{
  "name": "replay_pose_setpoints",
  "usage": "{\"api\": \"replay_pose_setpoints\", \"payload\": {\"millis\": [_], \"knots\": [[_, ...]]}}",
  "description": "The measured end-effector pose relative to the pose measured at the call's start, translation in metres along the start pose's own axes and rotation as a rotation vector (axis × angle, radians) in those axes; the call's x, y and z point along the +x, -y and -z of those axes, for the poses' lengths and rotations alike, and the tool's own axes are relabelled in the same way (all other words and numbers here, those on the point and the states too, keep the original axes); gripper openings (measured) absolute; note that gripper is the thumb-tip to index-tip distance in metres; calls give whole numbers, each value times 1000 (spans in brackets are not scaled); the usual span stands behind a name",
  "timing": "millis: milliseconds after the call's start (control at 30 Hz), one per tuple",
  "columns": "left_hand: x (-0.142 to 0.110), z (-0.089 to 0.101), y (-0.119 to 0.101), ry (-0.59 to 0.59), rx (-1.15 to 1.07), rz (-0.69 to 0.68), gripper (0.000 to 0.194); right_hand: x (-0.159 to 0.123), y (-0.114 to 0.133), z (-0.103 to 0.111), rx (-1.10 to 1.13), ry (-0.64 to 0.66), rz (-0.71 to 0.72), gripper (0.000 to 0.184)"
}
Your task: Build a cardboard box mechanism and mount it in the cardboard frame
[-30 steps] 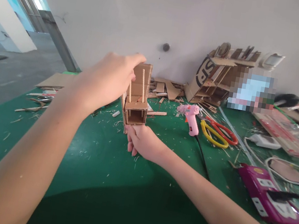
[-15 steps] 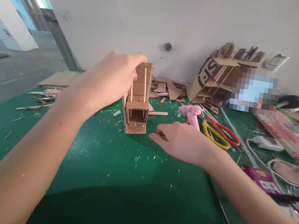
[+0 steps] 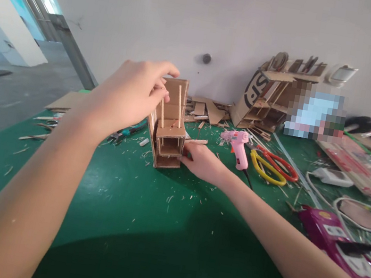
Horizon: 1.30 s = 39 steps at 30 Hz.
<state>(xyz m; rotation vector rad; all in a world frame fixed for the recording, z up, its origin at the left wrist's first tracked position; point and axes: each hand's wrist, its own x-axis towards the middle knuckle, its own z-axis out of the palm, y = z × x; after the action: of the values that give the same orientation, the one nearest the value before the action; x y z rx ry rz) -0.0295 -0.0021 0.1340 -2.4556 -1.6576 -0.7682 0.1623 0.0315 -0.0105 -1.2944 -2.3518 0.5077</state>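
Observation:
A small cardboard model [image 3: 169, 143] with two thin wooden sticks rising from it stands upright on the green mat [image 3: 141, 227]. My left hand [image 3: 132, 93] is at its upper left side, fingers pinching at the top of the left stick and the back panel. My right hand [image 3: 201, 161] rests on the mat at the model's right side, fingertips touching its lower right wall.
A pink glue gun [image 3: 239, 147] and red and yellow scissors [image 3: 270, 166] lie right of the model. A purple power strip [image 3: 338, 247] with cables sits at the right. Cardboard scraps and a cardboard rack [image 3: 267, 98] line the wall. Pliers [image 3: 125, 133] lie left.
My right hand let go of the model's base, swung out to the right, then came back to touch its right side. The model now stands on the mat. My left hand stayed on top.

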Motion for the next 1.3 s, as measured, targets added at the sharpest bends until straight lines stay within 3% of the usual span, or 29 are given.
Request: {"api": "replay_pose_setpoints", "payload": {"millis": [167, 367, 1300], "knots": [[1, 2, -4, 20, -22, -2, 42, 3, -3, -12, 90, -26, 26, 13], [2, 1, -4, 27, -38, -5, 41, 1, -8, -9, 118, -57, 20, 15], [-1, -1, -3, 113, 28, -55, 38, -8, -3, -20, -122, -85, -110, 9]]}}
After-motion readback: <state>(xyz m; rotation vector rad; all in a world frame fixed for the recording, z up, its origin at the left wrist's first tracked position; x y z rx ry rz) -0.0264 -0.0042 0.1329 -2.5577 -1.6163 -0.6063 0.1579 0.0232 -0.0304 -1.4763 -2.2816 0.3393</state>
